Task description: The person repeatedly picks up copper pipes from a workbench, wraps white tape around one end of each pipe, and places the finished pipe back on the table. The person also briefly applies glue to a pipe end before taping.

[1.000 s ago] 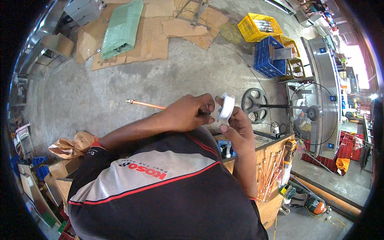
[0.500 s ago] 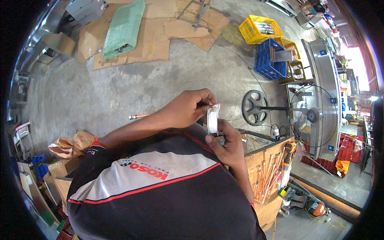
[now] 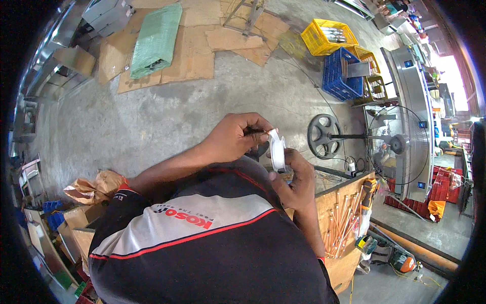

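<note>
A small white spool of thread seal tape [image 3: 278,156] is held in front of my body. My right hand [image 3: 298,178] is closed on it, thumb on the near side and fingers round the far side. My left hand [image 3: 239,133] pinches the loose end of the white tape [image 3: 274,134] between thumb and fingertips. A short strip of tape runs between that pinch and the spool. The other fingers of my left hand are curled in.
On my right, a wooden board [image 3: 331,268] carries several copper tubes [image 3: 344,223] and a yellow-black tool [image 3: 369,193]. Beyond stand a fan [image 3: 397,144] with a round black base [image 3: 325,136], a blue crate [image 3: 331,76] and a yellow crate [image 3: 319,40]. Cardboard [image 3: 195,55] covers some floor.
The spool and my right hand have shifted slightly right, and the tape strip now shows between the hands. The copper tube with a brass end beside my left forearm is no longer visible.
</note>
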Motion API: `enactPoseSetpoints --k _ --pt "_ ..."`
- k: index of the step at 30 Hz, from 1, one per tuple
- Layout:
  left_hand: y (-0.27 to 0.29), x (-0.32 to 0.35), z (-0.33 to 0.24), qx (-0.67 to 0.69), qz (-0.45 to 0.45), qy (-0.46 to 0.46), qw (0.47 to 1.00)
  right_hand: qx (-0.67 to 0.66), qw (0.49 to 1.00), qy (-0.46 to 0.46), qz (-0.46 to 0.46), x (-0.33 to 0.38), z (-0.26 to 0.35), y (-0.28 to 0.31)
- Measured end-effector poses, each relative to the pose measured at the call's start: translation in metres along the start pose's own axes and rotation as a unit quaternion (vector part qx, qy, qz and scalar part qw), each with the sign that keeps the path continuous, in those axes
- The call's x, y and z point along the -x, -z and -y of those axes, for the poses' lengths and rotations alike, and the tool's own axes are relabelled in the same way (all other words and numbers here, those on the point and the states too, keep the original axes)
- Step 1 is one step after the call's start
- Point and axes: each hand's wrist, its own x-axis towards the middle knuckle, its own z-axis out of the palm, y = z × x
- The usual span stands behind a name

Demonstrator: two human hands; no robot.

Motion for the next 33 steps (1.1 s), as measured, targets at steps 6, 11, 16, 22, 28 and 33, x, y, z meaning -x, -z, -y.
enactPoseSetpoints --k 6,11,16,22,28,33 --pt "0.005 0.003 -0.007 0.079 0.034 0.016 0.996 0.037 0.999 -0.033 0.020 -0.007 -0.007 0.000" --pt "0.013 0.000 -0.010 -0.024 0.097 -0.086 0.991 0.023 0.999 -0.024 0.024 -0.015 -0.013 -0.002" --pt "0.017 0.000 -0.017 -0.002 0.135 -0.002 0.991 0.018 0.999 -0.044 0.025 -0.023 -0.011 -0.003" --pt "0.012 -0.001 -0.012 0.107 0.134 0.036 0.985 -0.012 0.999 -0.037 0.037 -0.024 -0.020 -0.002" --pt "0.014 0.001 -0.013 -0.010 0.097 0.026 0.995 -0.096 0.994 -0.036 0.042 -0.029 -0.016 0.001" --pt "0.013 -0.001 -0.004 -0.032 0.064 0.012 0.997 -0.082 0.992 -0.092 0.001 -0.033 0.003 -0.006"
